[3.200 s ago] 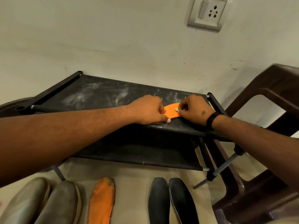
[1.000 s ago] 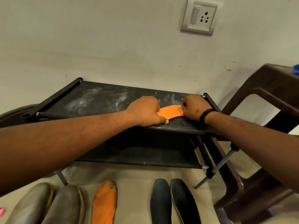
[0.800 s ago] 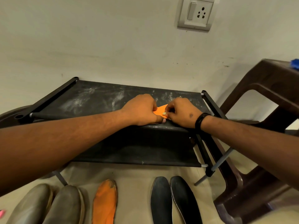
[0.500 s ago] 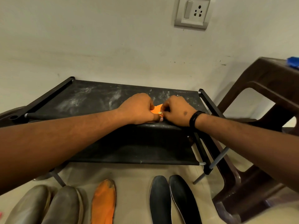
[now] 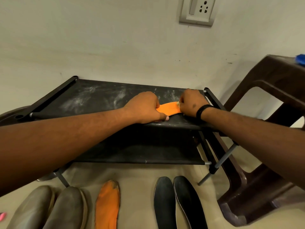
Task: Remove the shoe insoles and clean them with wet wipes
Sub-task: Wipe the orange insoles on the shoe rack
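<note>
An orange insole (image 5: 170,109) lies flat on the top shelf of a black shoe rack (image 5: 92,98). My left hand (image 5: 145,107) covers and presses down its left end. My right hand (image 5: 192,103) is curled over the insole's right end and pinches a small pale wet wipe (image 5: 178,104), of which only a sliver shows. On the floor below lie a second orange insole (image 5: 108,205), dirty at its toe, and two black insoles (image 5: 178,204) side by side.
A pair of grey-brown shoes (image 5: 49,210) stands on the floor at the lower left. A brown plastic chair (image 5: 267,103) stands to the right of the rack, with something blue (image 5: 301,59) on it. A wall with a switch socket (image 5: 197,11) rises behind.
My right hand with the wipe has slid right along the insole, from beside my left hand to the insole's far end. More orange surface shows. My left hand has stayed put.
</note>
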`<state>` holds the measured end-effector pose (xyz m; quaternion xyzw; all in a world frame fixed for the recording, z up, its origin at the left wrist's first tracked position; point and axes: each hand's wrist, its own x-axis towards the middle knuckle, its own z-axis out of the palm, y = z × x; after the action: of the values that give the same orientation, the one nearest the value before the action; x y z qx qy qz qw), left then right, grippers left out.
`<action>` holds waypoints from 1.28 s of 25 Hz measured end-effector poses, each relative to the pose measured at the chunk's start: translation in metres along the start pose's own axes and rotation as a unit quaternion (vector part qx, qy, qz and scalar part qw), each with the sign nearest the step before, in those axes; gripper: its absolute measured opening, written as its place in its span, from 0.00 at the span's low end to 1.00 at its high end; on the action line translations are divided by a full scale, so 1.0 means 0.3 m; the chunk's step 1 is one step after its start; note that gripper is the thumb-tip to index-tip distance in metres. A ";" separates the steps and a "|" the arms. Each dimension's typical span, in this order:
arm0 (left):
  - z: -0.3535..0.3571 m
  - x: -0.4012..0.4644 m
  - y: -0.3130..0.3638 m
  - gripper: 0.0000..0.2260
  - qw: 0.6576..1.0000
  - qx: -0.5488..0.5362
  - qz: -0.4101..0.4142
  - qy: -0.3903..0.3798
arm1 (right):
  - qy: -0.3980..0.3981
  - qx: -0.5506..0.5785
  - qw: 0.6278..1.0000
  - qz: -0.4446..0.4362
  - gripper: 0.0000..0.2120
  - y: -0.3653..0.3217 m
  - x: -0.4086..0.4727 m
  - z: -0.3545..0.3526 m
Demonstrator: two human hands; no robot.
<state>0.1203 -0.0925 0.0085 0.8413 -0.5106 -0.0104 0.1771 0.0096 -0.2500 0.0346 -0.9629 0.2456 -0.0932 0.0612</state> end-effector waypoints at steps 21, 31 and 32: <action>-0.009 -0.011 0.021 0.22 1.000 0.001 0.001 0.003 | -0.019 0.036 0.997 -0.064 0.06 -0.053 0.031 0.016; -0.012 -0.021 0.031 0.26 1.000 0.002 -0.001 -0.005 | -0.028 -0.011 0.998 -0.057 0.08 0.003 0.040 0.007; -0.011 -0.021 0.025 0.26 1.000 -0.004 -0.003 -0.006 | -0.051 0.006 0.995 -0.088 0.07 -0.007 0.020 0.012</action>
<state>0.1114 -0.0893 0.0129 0.8420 -0.5093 -0.0175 0.1771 0.0164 -0.2509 0.0322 -0.9840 0.1556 -0.0506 0.0709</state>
